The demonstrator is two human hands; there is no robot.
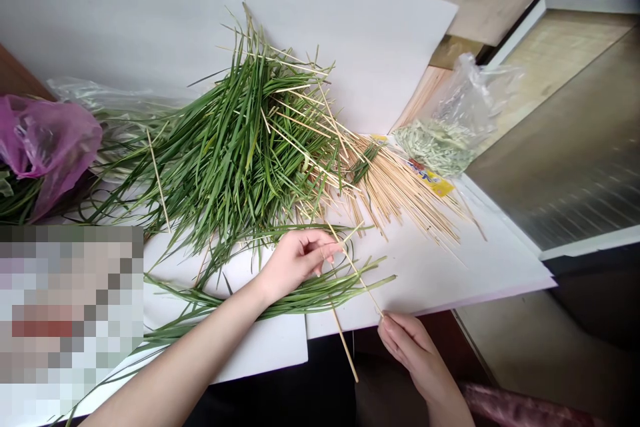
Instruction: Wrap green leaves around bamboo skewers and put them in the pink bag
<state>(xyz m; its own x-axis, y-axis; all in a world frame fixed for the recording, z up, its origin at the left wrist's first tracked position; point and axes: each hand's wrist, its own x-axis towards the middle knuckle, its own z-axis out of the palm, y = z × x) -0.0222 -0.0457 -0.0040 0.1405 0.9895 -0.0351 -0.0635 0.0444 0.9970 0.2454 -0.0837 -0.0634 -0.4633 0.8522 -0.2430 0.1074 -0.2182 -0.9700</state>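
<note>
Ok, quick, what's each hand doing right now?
Left hand: curled, fingertips at a wooden skewer; can't tell if it's gripping.
Right hand: closed, pinching the skewer's lower end.

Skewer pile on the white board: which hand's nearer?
Left. The left hand is just below and left of the loose bamboo skewers, its fingertips close to their ends. The right hand sits farther below the pile, apart from it.
</note>
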